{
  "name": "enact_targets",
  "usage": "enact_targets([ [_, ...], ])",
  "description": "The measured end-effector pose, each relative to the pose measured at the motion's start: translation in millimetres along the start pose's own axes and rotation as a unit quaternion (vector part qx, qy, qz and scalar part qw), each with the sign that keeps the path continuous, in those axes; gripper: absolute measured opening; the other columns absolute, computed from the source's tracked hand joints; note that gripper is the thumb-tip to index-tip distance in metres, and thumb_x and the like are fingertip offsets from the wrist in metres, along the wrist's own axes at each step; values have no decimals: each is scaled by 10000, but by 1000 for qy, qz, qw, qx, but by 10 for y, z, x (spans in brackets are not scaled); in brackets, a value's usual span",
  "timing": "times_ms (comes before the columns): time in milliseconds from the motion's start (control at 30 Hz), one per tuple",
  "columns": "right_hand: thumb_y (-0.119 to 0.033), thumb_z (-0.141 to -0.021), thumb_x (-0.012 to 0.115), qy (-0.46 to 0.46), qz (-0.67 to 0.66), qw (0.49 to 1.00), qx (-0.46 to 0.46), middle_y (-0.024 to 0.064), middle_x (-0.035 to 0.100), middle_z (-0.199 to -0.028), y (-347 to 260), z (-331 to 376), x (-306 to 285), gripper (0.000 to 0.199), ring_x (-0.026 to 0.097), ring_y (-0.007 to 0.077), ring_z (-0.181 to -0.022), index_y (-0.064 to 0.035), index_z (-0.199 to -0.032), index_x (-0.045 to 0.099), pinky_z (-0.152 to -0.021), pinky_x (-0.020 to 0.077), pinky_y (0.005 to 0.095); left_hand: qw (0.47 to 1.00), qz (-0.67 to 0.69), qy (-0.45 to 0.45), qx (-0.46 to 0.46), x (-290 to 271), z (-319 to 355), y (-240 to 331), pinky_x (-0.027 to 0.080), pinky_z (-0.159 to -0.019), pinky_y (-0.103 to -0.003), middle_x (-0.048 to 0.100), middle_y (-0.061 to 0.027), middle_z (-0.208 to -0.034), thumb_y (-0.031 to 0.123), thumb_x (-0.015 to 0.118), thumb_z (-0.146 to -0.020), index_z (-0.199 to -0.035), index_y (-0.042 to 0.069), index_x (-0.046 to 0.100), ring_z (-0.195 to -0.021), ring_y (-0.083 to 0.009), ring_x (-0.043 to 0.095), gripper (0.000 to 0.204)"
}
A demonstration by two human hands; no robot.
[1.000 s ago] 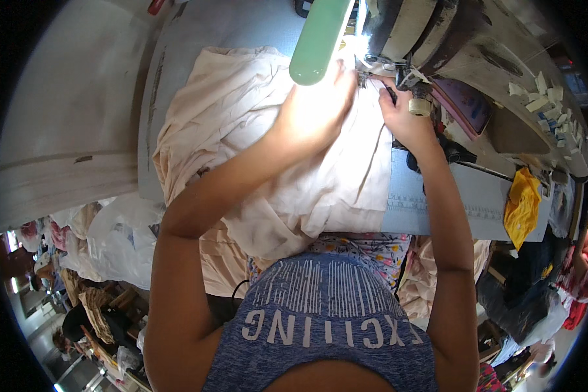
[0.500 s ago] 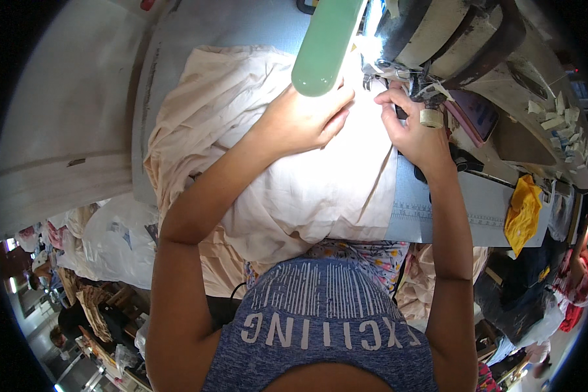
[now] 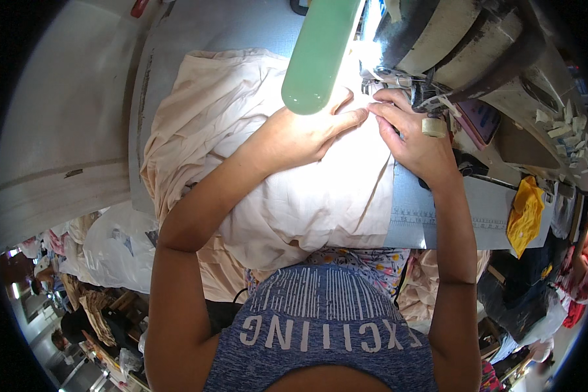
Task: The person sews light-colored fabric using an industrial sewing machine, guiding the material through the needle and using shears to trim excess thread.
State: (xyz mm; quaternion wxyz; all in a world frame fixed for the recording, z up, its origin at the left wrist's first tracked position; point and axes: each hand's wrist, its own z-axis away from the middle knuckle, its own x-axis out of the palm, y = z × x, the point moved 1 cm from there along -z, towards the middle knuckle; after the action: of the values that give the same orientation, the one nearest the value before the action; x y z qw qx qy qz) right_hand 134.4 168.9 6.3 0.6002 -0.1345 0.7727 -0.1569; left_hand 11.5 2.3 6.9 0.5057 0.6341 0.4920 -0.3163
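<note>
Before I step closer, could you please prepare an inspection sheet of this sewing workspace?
Surface: blue-grey table, ruler markings along its near edge.
Job's things: cream fabric, rumpled at left; sewing machine at right.
Clutter: yellow cloth at the table's right end; pale scraps along the machine's right side.
Hands: left hand over the fabric; right hand close beside it; grips unclear.
Cables: thin black cord-like loop beside the blue top; exact kind unclear.
Surroundings: translucent plastic bag at left.
</note>
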Motion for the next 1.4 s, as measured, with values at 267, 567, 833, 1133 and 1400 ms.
enact_targets([
  [267,-74,-822,567,12,63,998,0,60,599,-1096,-82,-5,-26,261,635,253,-845,-76,-1073,636,-739,503,333,999,-38,8,-32,103,59,50,447,-891,-359,538,-104,-1227,65,630,-716,-1125,98,583,-991,-277,513,413],
  [567,-69,-818,571,3,66,997,27,65,602,-1102,-74,-6,2,279,642,262,-840,-62,-1091,629,-726,509,329,995,-93,1,-33,74,48,133,401,-915,-423,520,-111,-1259,96,580,-758,-1216,113,513,-1022,-277,499,463],
  [833,-64,-828,558,30,54,998,18,75,598,-1145,-29,-14,47,271,651,278,-825,-21,-1089,621,-715,510,329,992,-112,8,-55,97,60,124,337,-940,-467,507,-105,-1264,99,554,-782,-1209,134,524,-1045,-284,491,429],
  [1133,-88,-844,556,48,51,997,19,72,610,-1119,-27,-42,74,258,651,277,-811,-35,-1086,626,-699,508,333,989,-132,10,-63,47,39,129,352,-920,-460,513,-93,-1273,107,568,-777,-1209,145,539,-1046,-311,487,435],
  [1400,-99,-850,550,56,40,997,19,60,620,-1103,-27,-50,73,240,636,269,-873,-36,-1067,632,-739,492,325,990,-129,3,-59,54,33,120,362,-908,-462,514,-88,-1274,122,573,-777,-1208,138,539,-1047,-317,482,432],
])
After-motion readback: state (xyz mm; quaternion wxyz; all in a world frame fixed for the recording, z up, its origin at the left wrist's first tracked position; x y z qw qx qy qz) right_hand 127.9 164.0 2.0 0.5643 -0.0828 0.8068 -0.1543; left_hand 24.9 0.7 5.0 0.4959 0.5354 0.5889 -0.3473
